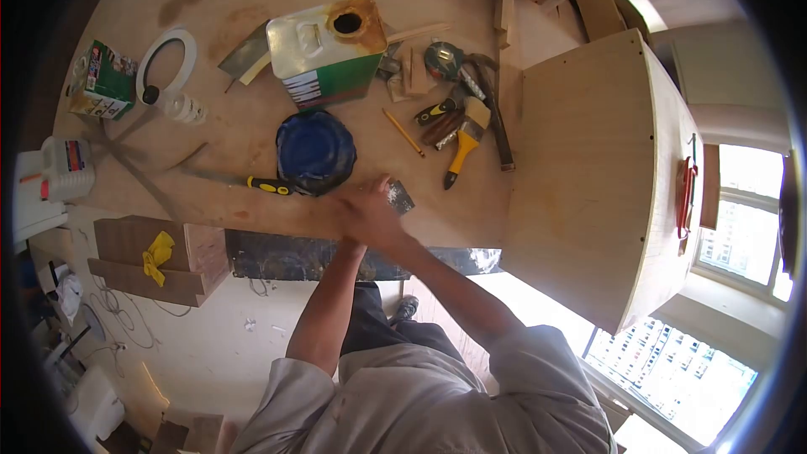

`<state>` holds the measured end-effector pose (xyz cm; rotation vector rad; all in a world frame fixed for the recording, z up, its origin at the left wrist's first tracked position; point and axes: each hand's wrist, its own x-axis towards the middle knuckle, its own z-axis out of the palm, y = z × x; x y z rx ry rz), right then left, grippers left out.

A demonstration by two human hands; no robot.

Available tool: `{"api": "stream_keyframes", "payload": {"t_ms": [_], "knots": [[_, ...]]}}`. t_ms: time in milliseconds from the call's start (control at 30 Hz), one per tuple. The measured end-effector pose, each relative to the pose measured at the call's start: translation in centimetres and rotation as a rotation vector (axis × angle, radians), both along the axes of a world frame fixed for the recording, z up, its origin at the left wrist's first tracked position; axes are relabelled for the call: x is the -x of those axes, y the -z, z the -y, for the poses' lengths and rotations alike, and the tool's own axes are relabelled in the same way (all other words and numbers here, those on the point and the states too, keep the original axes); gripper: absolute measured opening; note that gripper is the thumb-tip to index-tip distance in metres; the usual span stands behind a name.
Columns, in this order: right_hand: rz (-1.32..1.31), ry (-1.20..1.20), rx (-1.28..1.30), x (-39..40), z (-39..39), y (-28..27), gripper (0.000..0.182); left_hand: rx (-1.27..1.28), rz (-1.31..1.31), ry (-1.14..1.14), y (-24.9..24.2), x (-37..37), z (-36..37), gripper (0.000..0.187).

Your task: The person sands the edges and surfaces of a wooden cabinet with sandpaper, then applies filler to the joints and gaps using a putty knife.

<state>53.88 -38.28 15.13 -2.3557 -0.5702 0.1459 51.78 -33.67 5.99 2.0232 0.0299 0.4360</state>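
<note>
Over the bench's near edge my two hands are together, blurred and overlapping. My right hand (378,217) is closed, with a small grey scraper blade (398,197) sticking out beyond its fingers. My left hand (349,223) lies against it, partly covered, and its fingers cannot be made out. Just behind them stands a round blue container (315,152). To its left a saw with a black and yellow handle (270,186) lies on the wood. A green and white metal can (328,55) with a rusty opening stands farther back.
On the wooden bench (227,139) are a pencil (404,133), a yellow-handled brush (467,141), a tape measure (443,60), a white ring (167,63) and a small green can (102,81). A large wooden box (584,176) stands right; a yellow glove (158,257) lies lower left.
</note>
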Motion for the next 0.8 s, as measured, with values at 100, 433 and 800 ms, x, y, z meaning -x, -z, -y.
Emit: {"api": "stream_keyframes", "payload": {"t_ms": [100,433,800], "knots": [[-0.424,0.227,-0.181,-2.4,5.8,-3.5,0.024,-0.436,-0.21,0.127,1.8,0.5,-1.3,0.024],[0.161,0.205,0.209,-13.8,11.7,-1.5,0.029,-0.408,-0.071,0.037,-0.8,-0.4,-0.9,0.022],[-0.099,-0.306,0.624,-19.7,13.0,-3.0,0.039,-0.43,-0.034,0.025,-0.1,-0.5,-0.9,0.024]]}}
